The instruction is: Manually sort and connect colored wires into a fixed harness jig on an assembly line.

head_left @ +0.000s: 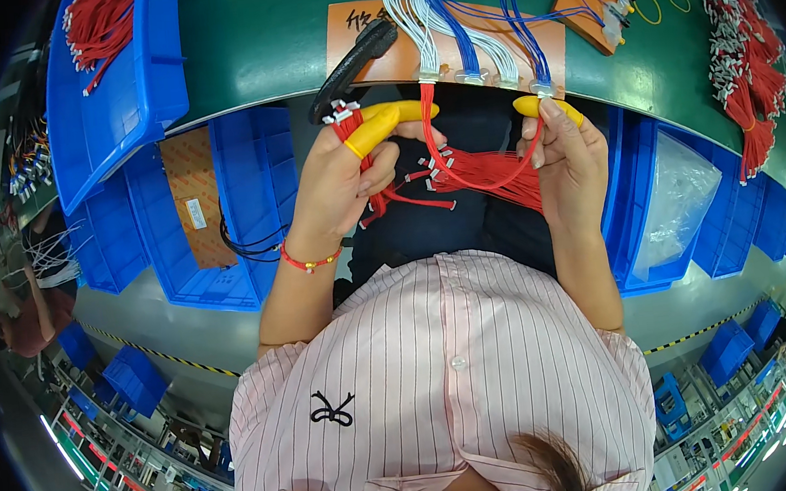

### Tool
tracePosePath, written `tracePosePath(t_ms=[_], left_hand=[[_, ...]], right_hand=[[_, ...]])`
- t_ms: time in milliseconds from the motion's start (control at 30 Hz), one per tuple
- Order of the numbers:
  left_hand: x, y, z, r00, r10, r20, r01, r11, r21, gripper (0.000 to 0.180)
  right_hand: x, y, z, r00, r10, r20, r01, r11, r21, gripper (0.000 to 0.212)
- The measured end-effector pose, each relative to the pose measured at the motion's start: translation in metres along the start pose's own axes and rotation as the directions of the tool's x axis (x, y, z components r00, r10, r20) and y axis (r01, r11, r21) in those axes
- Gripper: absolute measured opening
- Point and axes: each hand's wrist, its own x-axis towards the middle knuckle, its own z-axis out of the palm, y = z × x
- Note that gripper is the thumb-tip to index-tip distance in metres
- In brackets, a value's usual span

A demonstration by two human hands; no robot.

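Note:
My left hand point(350, 179) wears yellow finger cots and grips a bundle of short red wires point(475, 171) with small white connectors at their ends. My right hand point(564, 151), also with a yellow cot on one finger, pinches a white connector point(543, 90) at the edge of the green table point(254, 43). A single red wire loops from the connector row down to my right hand. Blue and white wires point(448, 16) run from several white connectors back across an orange board point(400, 53).
A black tool point(349, 67) lies on the table's edge near my left hand. Blue bins point(118, 92) sit left and under the table; one holds red wires point(98, 23). More red wire bundles point(752, 74) lie at the right. Another person point(21, 325) sits far left.

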Motion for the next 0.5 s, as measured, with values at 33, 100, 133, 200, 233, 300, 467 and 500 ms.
tracePosePath(t_ms=[33, 100, 133, 200, 233, 300, 467, 500], left_hand=[[-0.003, -0.004, -0.003, 1.0, -0.018, 0.004, 0.018, 1.0, -0.006, 0.035], [-0.009, -0.007, -0.004, 0.999, -0.036, 0.002, 0.036, 0.999, -0.002, 0.036], [-0.009, -0.008, -0.002, 1.0, -0.025, -0.016, 0.025, 1.0, 0.015, 0.036], [-0.01, -0.007, 0.005, 0.999, 0.005, -0.051, -0.002, 0.999, 0.053, 0.036], [-0.008, -0.007, 0.008, 0.999, 0.018, -0.027, -0.016, 0.998, 0.053, 0.036], [-0.001, -0.001, 0.015, 0.998, 0.054, 0.023, -0.056, 0.996, 0.064, 0.035], [0.015, -0.001, 0.027, 0.998, 0.058, 0.032, -0.057, 0.998, -0.031, 0.034], [0.017, 0.0, 0.029, 0.998, 0.052, 0.022, -0.051, 0.997, -0.062, 0.033]], right_hand=[[-0.001, 0.001, 0.0, 1.0, 0.007, -0.001, -0.007, 1.0, 0.027, 0.023], [0.0, 0.002, 0.001, 1.0, 0.022, 0.001, -0.022, 0.997, 0.079, 0.023], [0.0, 0.003, 0.001, 1.0, 0.028, 0.0, -0.028, 0.994, 0.105, 0.023], [0.0, 0.004, 0.002, 0.999, 0.042, -0.001, -0.041, 0.988, 0.15, 0.024], [0.0, 0.005, 0.002, 0.999, 0.051, -0.004, -0.049, 0.985, 0.168, 0.024], [0.0, 0.002, 0.002, 0.996, 0.075, 0.038, -0.081, 0.978, 0.191, 0.025], [-0.002, -0.008, -0.002, 0.996, 0.092, 0.018, -0.089, 0.99, -0.109, 0.03], [-0.007, -0.006, -0.005, 0.999, 0.007, 0.042, 0.003, 0.969, -0.245, 0.033]])
